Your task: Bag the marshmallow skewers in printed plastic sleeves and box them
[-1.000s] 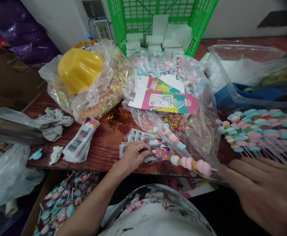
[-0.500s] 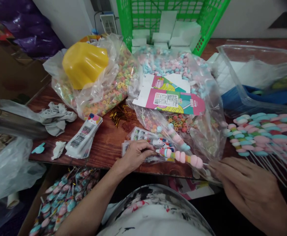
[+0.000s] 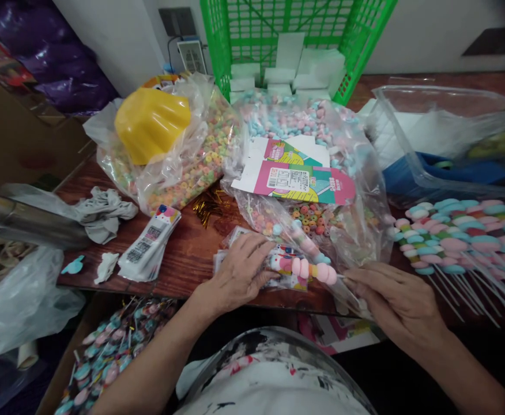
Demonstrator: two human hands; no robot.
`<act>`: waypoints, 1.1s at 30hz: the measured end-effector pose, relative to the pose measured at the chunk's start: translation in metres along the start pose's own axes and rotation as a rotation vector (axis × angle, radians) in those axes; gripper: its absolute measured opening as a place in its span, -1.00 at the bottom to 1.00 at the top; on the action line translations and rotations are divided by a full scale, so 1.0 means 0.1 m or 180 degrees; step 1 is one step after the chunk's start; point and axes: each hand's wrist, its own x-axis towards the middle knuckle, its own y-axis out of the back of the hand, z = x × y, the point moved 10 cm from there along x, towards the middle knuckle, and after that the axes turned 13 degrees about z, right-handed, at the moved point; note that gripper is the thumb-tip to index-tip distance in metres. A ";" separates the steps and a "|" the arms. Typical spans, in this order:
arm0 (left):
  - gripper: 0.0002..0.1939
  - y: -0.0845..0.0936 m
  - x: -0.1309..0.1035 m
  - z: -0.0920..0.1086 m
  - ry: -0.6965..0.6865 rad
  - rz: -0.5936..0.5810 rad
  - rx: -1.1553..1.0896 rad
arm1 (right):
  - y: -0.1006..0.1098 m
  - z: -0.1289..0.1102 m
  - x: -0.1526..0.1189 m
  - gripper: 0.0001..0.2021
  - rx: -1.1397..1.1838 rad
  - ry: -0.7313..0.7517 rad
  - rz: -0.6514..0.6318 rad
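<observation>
candy skewer (image 3: 306, 267) between left hand (image 3: 239, 274) and right hand (image 3: 393, 300)

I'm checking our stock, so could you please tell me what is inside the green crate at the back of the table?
The green crate holds white foam-like blocks, stacked loosely. Its lower part is hidden behind the bag of pink and blue candy, so anything beneath cannot be seen.
</observation>
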 end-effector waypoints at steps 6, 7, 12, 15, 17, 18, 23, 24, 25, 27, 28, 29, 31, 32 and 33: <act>-0.80 -0.39 -0.09 0.07 0.0796 -0.1304 -0.0376 | 0.20 -0.21 -0.03 -0.69 -0.0389 0.0733 0.0087; -0.80 -0.43 -0.08 0.10 0.0919 -0.1444 -0.0589 | 0.23 -0.26 -0.04 -0.69 -0.0535 0.0941 0.0033; -0.69 -0.55 0.02 0.42 0.1169 -0.1917 -0.1733 | 0.42 -0.45 -0.07 -0.74 -0.0806 0.1591 -0.0255; -0.69 -0.63 0.05 0.55 0.1124 -0.2036 -0.1859 | 0.45 -0.50 -0.06 -0.74 -0.0863 0.1674 -0.0312; -0.69 -0.66 0.07 0.54 0.1045 -0.1978 -0.1532 | 0.42 -0.49 -0.04 -0.76 -0.0893 0.1567 -0.0341; -0.69 -0.66 0.08 0.51 0.1017 -0.1910 -0.1287 | 0.40 -0.47 -0.03 -0.77 -0.0899 0.1479 -0.0361; -0.68 -0.63 0.08 0.42 0.1007 -0.1719 -0.0625 | 0.31 -0.40 -0.02 -0.76 -0.0961 0.1071 -0.0478; -0.68 -0.64 0.07 0.43 0.1025 -0.1733 -0.0707 | 0.29 -0.41 -0.02 -0.75 -0.0958 0.1051 -0.0505; -0.69 -0.66 0.06 0.46 0.1050 -0.1756 -0.0844 | 0.26 -0.43 -0.04 -0.75 -0.0932 0.1053 -0.0538; -0.69 -0.69 0.05 0.53 0.1123 -0.1807 -0.1203 | 0.19 -0.46 -0.07 -0.76 -0.0851 0.1072 -0.0606; -0.69 -0.70 0.05 0.56 0.1160 -0.1823 -0.1357 | 0.15 -0.47 -0.08 -0.76 -0.0819 0.1067 -0.0634; -0.69 -0.71 0.05 0.59 0.1194 -0.1830 -0.1464 | 0.10 -0.47 -0.10 -0.76 -0.0794 0.1048 -0.0664; -0.71 -0.72 0.05 0.62 0.1213 -0.1845 -0.1572 | 0.01 -0.44 -0.11 -0.77 -0.0737 0.0956 -0.0713; -0.73 -0.73 0.05 0.64 0.1209 -0.1856 -0.1604 | -0.04 -0.41 -0.12 -0.78 -0.0692 0.0860 -0.0760; -0.73 -0.74 0.05 0.65 0.1215 -0.1865 -0.1632 | -0.10 -0.37 -0.12 -0.78 -0.0624 0.0742 -0.0840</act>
